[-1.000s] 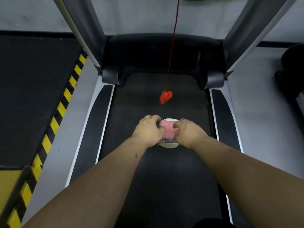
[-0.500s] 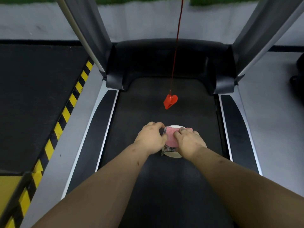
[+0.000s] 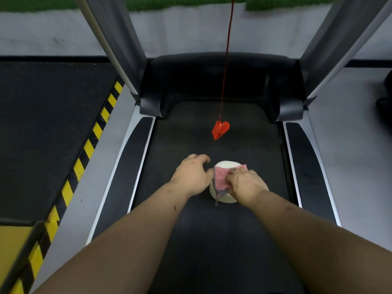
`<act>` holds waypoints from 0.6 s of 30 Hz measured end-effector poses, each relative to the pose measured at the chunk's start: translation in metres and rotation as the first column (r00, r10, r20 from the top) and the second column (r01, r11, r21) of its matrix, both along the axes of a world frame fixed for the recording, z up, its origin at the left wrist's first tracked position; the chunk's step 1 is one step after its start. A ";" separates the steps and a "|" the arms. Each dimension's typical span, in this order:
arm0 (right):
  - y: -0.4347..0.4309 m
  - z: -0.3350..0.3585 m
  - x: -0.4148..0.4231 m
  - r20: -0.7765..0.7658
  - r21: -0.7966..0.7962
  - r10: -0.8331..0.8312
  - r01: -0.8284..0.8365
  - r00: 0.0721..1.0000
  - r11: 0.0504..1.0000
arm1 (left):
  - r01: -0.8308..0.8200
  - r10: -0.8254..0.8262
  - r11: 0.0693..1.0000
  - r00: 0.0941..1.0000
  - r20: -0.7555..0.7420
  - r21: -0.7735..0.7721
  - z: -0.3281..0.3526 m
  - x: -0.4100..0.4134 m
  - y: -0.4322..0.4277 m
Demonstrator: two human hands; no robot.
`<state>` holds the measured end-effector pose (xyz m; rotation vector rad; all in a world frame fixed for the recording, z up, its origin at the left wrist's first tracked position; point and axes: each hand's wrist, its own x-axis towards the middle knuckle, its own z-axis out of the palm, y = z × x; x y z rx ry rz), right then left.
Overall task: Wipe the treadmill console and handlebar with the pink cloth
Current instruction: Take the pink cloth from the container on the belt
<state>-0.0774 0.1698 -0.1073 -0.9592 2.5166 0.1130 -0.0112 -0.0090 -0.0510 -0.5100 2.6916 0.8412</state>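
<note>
At the far left a black floor mat is bordered by a yellow-and-black hazard stripe. Next comes the treadmill's grey left upright, with the dark left side rail at its foot. The black belt runs away from the viewer up to the motor hood.

Both forearms reach out over the belt. The left hand hovers with fingers arched and spread. Its grip holds nothing, and only the thumb tip touches the cloth's dark-edged left border.

Just beside it, a white round tub stands on the middle of the belt. The pink cloth lies folded across the tub's top. Its long axis runs from near left to far right. The far corner points right, past the rim, and the near corner droops over the tub's front wall, trailing a thread.

The right hand has its grip on the pink cloth, fingers curled onto the right half and hiding part of it and of the tub.

Beyond the hands a red clip hangs over the belt on a red cord, well apart from the cloth. Further right are the right side rail and the right upright. A dark shape at the frame edge is too cut off to identify.
</note>
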 end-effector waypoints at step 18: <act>0.013 0.214 -0.002 0.668 -0.527 -0.246 0.680 0.702 0.509 | 0.094 -0.048 0.973 0.976 -0.213 0.211 0.150 -0.003 0.018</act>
